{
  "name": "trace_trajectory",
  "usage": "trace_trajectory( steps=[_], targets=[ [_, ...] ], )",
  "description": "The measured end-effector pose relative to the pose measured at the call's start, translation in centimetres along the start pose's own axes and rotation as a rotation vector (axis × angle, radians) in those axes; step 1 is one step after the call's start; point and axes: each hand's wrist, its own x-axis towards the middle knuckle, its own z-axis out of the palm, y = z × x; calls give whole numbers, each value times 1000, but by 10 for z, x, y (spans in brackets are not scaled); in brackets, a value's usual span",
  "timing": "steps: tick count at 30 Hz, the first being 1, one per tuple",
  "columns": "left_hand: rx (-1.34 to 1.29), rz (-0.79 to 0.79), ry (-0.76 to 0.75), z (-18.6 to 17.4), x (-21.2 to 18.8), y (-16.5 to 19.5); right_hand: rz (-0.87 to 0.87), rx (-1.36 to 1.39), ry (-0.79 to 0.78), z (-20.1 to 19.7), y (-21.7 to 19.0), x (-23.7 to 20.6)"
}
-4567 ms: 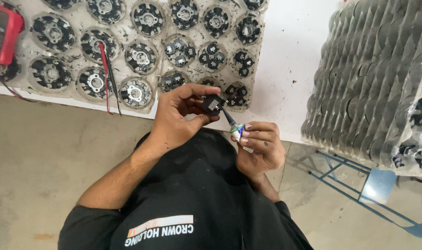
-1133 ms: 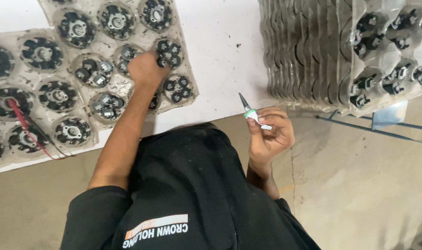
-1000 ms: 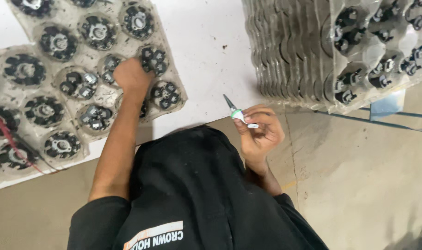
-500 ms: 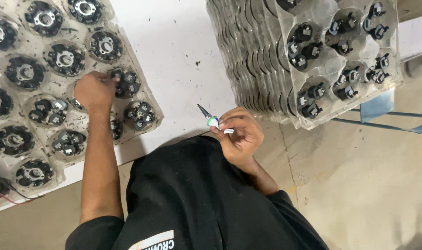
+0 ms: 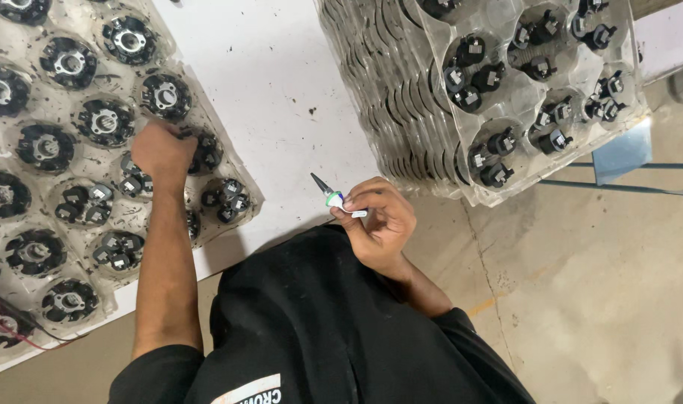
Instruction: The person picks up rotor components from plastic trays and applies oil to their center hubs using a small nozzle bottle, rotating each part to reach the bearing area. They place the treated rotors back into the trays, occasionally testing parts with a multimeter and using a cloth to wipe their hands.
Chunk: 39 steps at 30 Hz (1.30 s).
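Left hand [image 5: 162, 150] reached out over the clear moulded plastic tray [image 5: 27, 314] on the left, knuckles up, fingers curled down onto one of the small black round parts [image 5: 206, 152] in a pocket near the tray's right edge. Fingertips hidden under the hand, so cannot tell whether it has a part pinched or only touches it. Half a second ago this hand sat on the same spot of the tray; the view has swung since, so tray and stack now lie further right and nearer.

Right hand [image 5: 382, 221] held close to the body, just off the near edge of the white tabletop [image 5: 281, 82], fingers closed around a short pen-like tool with a dark tapered tip and a green-and-white collar [image 5: 328, 193]. Grip unchanged from the earlier frames.

Tool: slim, dark cone at the front, pale green ring behind it, white barrel disappearing into the fist. Long axis slanted, tip pointing up-left toward the far left of the table, well apart from the left hand and touching nothing.

Tray pockets on the left hold larger black round parts with metal centres [image 5: 105, 120], some hold clusters of small ones. Far right, a tall leaning stack of clear plastic trays [image 5: 401, 112], top one loaded with small black parts. Red wire [image 5: 12, 329] at the near left corner.
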Motion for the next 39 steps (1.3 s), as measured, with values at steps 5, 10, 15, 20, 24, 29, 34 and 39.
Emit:
trace_trajectory(
  steps=[5, 10, 15, 20, 24, 29, 34, 39],
  targets=[
    [-265, 63, 96, -5, -7, -17, 53, 23, 78, 8, 1, -10],
    [-1001, 169, -7, -12, -20, -40, 172, 156, 85, 14, 4, -14],
    [-1705, -144, -398, -31, -57, -31, 167, 185, 5, 22, 3, -12],
    [-1770, 8, -502, -72, -108, 2, 59, -44, -11, 31, -15, -5],
    [-1635, 211, -427, -104, -138, 29, -297, -201, -110, 31, -30, 7],
    [-1575, 303, -345, -128, -165, 53, -435, -175, -168, 29, -46, 11],
    [-1608, 351, -380, -139, -184, 58, -406, -199, -221, 29, -52, 12],
    [-1610, 375, -412, -146, -189, 55, -380, -177, -193, 39, -52, 13]
  ],
)
